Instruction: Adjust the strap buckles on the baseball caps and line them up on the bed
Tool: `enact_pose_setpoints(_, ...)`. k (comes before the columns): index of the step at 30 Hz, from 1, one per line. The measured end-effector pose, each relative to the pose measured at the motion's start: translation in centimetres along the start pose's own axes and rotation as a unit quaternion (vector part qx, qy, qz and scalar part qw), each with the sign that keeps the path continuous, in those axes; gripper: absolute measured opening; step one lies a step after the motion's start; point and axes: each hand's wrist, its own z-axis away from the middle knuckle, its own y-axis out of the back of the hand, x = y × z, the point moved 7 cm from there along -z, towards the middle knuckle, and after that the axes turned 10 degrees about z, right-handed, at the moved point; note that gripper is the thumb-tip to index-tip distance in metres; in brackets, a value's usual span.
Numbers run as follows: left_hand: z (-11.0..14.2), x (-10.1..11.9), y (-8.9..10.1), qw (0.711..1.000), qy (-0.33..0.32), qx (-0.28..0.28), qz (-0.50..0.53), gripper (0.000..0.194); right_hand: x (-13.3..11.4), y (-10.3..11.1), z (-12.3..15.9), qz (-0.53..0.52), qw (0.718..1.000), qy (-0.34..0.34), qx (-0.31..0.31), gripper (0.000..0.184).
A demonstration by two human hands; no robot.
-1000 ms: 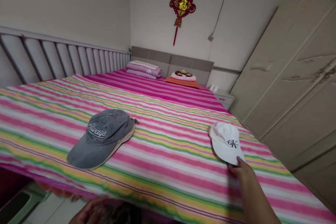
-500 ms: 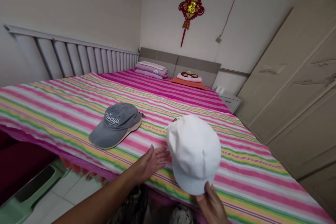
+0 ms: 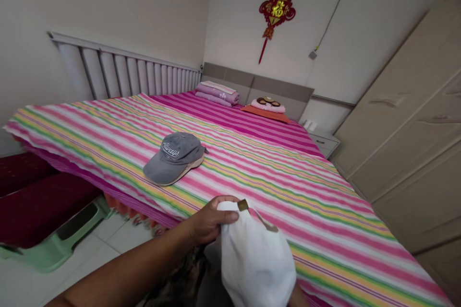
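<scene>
A white cap (image 3: 255,259) hangs in front of me at the near edge of the striped bed (image 3: 108,124), its back strap and brass buckle turned up. My left hand (image 3: 209,223) is closed on the cap's back rim beside the buckle. My right hand (image 3: 293,297) is almost wholly hidden under the cap's lower edge; only a sliver of it shows, and it seems to support the brim. A grey cap (image 3: 175,158) with white lettering lies on the bed, further off and to the left.
Folded bedding (image 3: 218,93) and a pillow (image 3: 268,105) lie at the headboard. A tall wardrobe (image 3: 414,124) stands on the right, a nightstand (image 3: 324,140) beside it. A dark red bench on a green plastic frame (image 3: 54,249) stands at the left of the bed.
The white cap was lifted off the bed's right side and brought towards me. My left hand came up open and has now closed on its back rim. The view has panned left.
</scene>
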Motion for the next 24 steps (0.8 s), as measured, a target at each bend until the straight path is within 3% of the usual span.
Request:
enact_pose_setpoints(3,0.9,-0.2,-0.5,0.997,0.021,-0.002,-0.075,0.051,-3.8,1.5,-0.9,-0.006,0.998,0.01,0.067,0.023)
enact_pose_setpoints(4,1.2,-0.3,-0.8,0.995,0.027,-0.011,-0.1,0.051,-6.1,2.2,-0.5,0.008,0.993,0.04,0.112,0.021)
enact_pose_setpoints(6,1.5,-0.5,-1.3,0.988,0.035,-0.033,-0.145,0.049,-11.3,1.9,0.8,0.091,0.98,0.124,0.124,0.017)
enact_pose_setpoints(8,1.7,-0.5,-1.6,0.983,0.024,-0.046,-0.176,0.049,-16.5,-0.2,3.0,0.203,0.941,0.253,0.099,0.011)
enact_pose_setpoints(10,1.8,-0.3,-1.8,0.98,0.005,-0.057,-0.193,0.047,-19.9,-3.1,5.3,0.302,0.875,0.373,0.071,0.008)
enact_pose_setpoints(12,2.0,-0.3,-2.1,0.975,-0.003,-0.08,-0.207,0.042,-21.0,-5.5,6.6,0.374,0.82,0.428,0.068,0.02)
enact_pose_setpoints(15,2.3,-0.2,-2.5,0.965,-0.026,-0.112,-0.236,0.033,-20.6,-7.5,6.9,0.426,0.778,0.452,0.092,0.029)
enact_pose_setpoints(24,2.7,-0.9,-2.0,0.968,-0.021,-0.108,-0.223,0.031,-20.2,-8.7,7.1,0.438,0.753,0.476,0.124,0.015)
